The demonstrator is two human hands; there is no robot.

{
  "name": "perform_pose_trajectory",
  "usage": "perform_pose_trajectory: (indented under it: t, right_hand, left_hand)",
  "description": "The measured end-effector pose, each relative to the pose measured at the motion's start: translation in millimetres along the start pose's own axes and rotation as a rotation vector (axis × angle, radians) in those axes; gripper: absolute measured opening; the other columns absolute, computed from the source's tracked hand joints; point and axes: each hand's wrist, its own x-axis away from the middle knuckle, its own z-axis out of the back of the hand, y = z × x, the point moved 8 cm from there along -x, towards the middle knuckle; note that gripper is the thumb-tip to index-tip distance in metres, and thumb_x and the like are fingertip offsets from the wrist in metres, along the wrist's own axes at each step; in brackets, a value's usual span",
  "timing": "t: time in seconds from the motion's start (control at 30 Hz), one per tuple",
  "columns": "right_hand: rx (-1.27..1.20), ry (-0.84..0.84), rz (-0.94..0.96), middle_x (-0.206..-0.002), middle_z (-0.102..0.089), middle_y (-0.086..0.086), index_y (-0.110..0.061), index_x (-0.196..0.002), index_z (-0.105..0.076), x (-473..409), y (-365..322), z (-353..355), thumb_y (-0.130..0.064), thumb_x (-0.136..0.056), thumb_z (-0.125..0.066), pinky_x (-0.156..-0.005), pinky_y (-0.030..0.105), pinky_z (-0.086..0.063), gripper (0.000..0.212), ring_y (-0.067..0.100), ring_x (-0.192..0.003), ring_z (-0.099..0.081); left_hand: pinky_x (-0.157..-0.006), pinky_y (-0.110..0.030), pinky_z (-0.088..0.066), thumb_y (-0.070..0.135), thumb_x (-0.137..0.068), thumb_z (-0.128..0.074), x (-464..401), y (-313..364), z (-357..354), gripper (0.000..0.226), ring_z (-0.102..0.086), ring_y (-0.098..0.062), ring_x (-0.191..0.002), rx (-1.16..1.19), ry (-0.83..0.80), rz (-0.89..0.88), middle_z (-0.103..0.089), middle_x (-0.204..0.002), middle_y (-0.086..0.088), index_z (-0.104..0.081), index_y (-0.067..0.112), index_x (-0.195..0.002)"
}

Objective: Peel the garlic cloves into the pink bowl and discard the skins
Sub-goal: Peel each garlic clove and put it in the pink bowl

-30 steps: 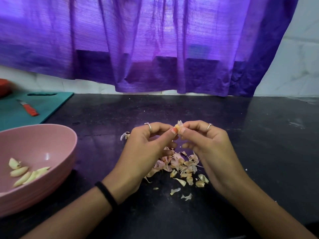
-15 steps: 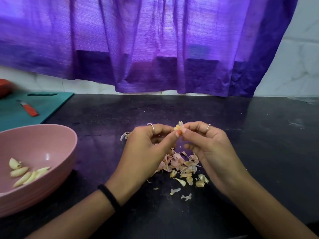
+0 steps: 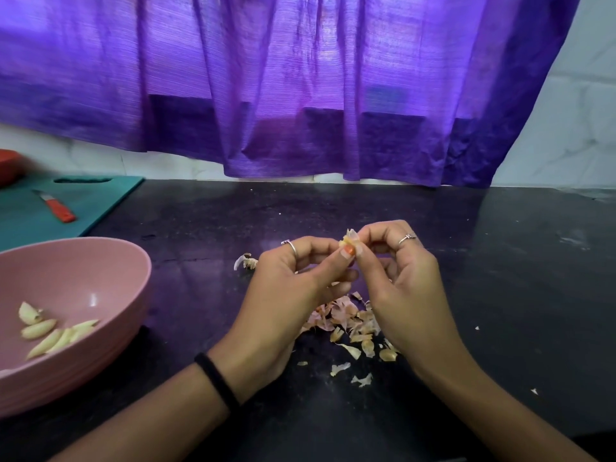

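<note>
Garlic clove (image 3: pixel 349 242), partly skinned, held above the black surface (image 3: pixel 500 278) at frame centre, pinched between the fingertips of both hands. Left hand (image 3: pixel 290 295): grip narrow, thumb and forefinger closed on the clove, ring on one finger, black band at the wrist. Right hand (image 3: pixel 400 288): grip narrow, fingertips closed on the clove's skin, ring on one finger. Skins (image 3: pixel 350 325) lie in a loose heap on the surface directly under the hands, with stray flakes toward 5 o'clock. Pink bowl (image 3: pixel 110 261), at 9 o'clock, contains peeled cloves (image 3: pixel 50 331). Teal board (image 3: pixel 100 198) at 10 o'clock carries a red-handled knife (image 3: pixel 56 208). Purple curtain (image 3: pixel 300 78) hangs at 12 o'clock.
</note>
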Motion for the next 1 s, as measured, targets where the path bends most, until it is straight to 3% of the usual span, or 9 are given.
perform_pose_trajectory:
  t: [0.07,0.23,0.33,0.53,0.73,0.87,1.0]
  right_hand:
    - [-0.025,-0.027,-0.052,-0.093,-0.062,-0.007,-0.026,-0.085,-0.063,-0.6,5.6,-1.9,-0.019,-0.093,-0.060,-0.074,0.033,-0.055,0.011,0.018,-0.083,-0.063]
    - [-0.044,-0.081,-0.172,-0.093,-0.066,-0.003,-0.021,-0.092,-0.063,-0.6,20.4,-7.4,-0.024,-0.095,-0.056,-0.072,0.014,-0.048,0.008,0.011,-0.087,-0.062]
    - [-0.001,-0.057,-0.170,-0.094,-0.064,-0.001,-0.022,-0.089,-0.060,-1.5,21.3,-10.3,-0.025,-0.096,-0.056,-0.065,0.012,-0.047,0.009,0.014,-0.082,-0.061]
    - [0.042,-0.022,-0.063,-0.094,-0.054,-0.008,-0.022,-0.084,-0.053,0.4,7.4,-11.5,-0.018,-0.098,-0.052,-0.064,0.010,-0.046,0.015,-0.002,-0.077,-0.057]
    - [-0.074,-0.068,-0.140,-0.097,-0.061,0.011,-0.017,-0.088,-0.055,2.5,14.7,-14.5,-0.027,-0.099,-0.049,-0.068,0.019,-0.050,0.016,0.012,-0.078,-0.063]
    - [-0.082,-0.074,-0.139,-0.096,-0.062,0.008,-0.016,-0.090,-0.057,5.0,10.7,-13.9,-0.028,-0.097,-0.050,-0.067,0.017,-0.048,0.016,0.009,-0.073,-0.058]
    - [-0.096,0.001,-0.146,-0.090,-0.067,0.002,-0.018,-0.085,-0.066,1.9,9.9,-1.9,-0.024,-0.089,-0.065,-0.065,0.015,-0.050,0.008,0.005,-0.077,-0.064]
  left_hand:
    - [-0.080,-0.027,-0.057,0.020,-0.077,-0.070,-0.5,1.9,0.9,0.022,-0.070,-0.022,-0.090,-0.028,0.008,-0.028,-0.074,-0.092,-0.012,-0.071,0.007,-0.095]
    - [-0.083,-0.021,-0.054,0.007,-0.084,-0.066,0.0,9.6,-2.2,0.019,-0.070,-0.011,-0.094,-0.079,-0.015,-0.096,-0.075,-0.094,0.000,-0.072,0.013,-0.101]
    - [-0.078,-0.021,-0.056,0.006,-0.084,-0.065,-0.9,7.1,-1.4,0.016,-0.072,-0.014,-0.089,-0.063,0.034,-0.091,-0.076,-0.088,-0.003,-0.073,0.009,-0.097]
    - [-0.063,-0.015,-0.054,0.006,-0.082,-0.067,1.9,5.0,-2.6,0.006,-0.070,-0.010,-0.069,0.045,0.141,-0.071,-0.075,-0.076,-0.007,-0.072,0.006,-0.086]
    - [-0.063,-0.018,-0.056,0.008,-0.084,-0.066,2.3,7.4,0.8,0.007,-0.068,-0.012,-0.066,-0.010,0.185,-0.104,-0.073,-0.073,-0.009,-0.070,0.004,-0.087]
    - [-0.064,-0.020,-0.057,0.007,-0.084,-0.066,1.5,4.7,10.6,0.007,-0.068,-0.013,-0.066,0.058,0.230,-0.066,-0.071,-0.069,-0.008,-0.068,0.001,-0.087]
    - [-0.063,-0.019,-0.056,0.008,-0.083,-0.067,3.1,8.4,10.2,0.010,-0.066,-0.013,-0.066,0.059,0.199,-0.070,-0.070,-0.071,-0.011,-0.067,0.001,-0.089]
